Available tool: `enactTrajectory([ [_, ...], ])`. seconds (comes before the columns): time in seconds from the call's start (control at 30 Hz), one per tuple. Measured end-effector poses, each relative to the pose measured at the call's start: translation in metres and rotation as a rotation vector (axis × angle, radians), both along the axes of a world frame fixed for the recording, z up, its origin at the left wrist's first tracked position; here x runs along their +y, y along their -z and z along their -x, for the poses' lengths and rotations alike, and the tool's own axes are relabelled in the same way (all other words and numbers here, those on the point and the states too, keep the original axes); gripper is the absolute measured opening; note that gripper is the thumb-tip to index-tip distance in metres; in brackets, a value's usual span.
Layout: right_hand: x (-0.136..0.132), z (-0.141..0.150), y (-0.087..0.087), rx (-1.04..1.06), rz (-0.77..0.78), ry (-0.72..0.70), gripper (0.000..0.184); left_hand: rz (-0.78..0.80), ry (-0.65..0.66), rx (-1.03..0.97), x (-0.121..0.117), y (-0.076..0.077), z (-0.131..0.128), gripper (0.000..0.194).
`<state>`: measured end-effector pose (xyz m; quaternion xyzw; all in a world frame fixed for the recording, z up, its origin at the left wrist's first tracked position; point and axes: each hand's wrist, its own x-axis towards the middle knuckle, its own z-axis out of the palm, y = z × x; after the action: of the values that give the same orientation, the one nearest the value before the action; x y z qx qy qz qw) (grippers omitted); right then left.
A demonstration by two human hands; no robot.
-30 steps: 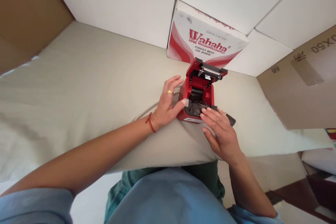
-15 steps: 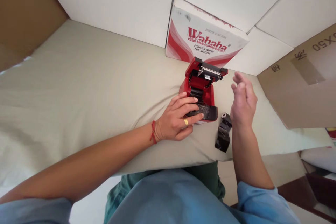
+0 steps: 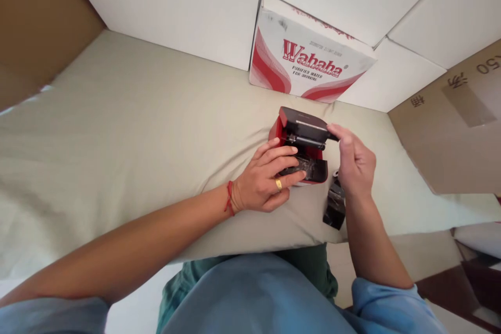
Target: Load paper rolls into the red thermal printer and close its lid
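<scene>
A small red and black printer (image 3: 276, 129), apparently for labels or receipts, sits on the cloth-covered surface with its hinged lid (image 3: 303, 119) partly lowered. Over the front left of the printer lies my left hand (image 3: 264, 180), its fingers stretched out and resting on a black film strip (image 3: 300, 166) across the front lip. The thumb and fingers of my right hand (image 3: 355, 162) are closed at the lid's right edge. Below that hand a roll of black film (image 3: 334, 209) lies on the cloth, partly covered by the wrist.
Behind the printer stands a white and red Wahaha water carton (image 3: 313, 62), with white boxes (image 3: 176, 5) stacked around it. Brown cardboard boxes stand at the far left (image 3: 43, 15) and the right (image 3: 450, 135). The surface's front edge runs close to my body.
My right hand has moved left onto the lid, which has swung forward and down from its raised position. My left hand has stayed on the printer's front.
</scene>
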<state>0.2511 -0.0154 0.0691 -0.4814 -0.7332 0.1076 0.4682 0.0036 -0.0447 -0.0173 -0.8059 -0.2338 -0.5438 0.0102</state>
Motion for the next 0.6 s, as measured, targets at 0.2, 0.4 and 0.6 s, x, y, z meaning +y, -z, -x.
enactTrajectory([
  [0.2, -0.024, -0.007, 0.037, -0.074, -0.097, -0.118, 0.033, 0.113, -0.089, -0.091, 0.004, 0.001, 0.008, 0.061],
  [0.4, -0.023, -0.004, 0.044, -0.029, -0.123, -0.115, 0.033, 0.386, -0.071, -0.122, 0.016, -0.004, 0.022, 0.045],
  [0.6, -0.024, -0.006, 0.039, -0.09, -0.089, -0.095, 0.032, 0.414, -0.029, -0.161, 0.019, -0.006, 0.023, 0.04],
])
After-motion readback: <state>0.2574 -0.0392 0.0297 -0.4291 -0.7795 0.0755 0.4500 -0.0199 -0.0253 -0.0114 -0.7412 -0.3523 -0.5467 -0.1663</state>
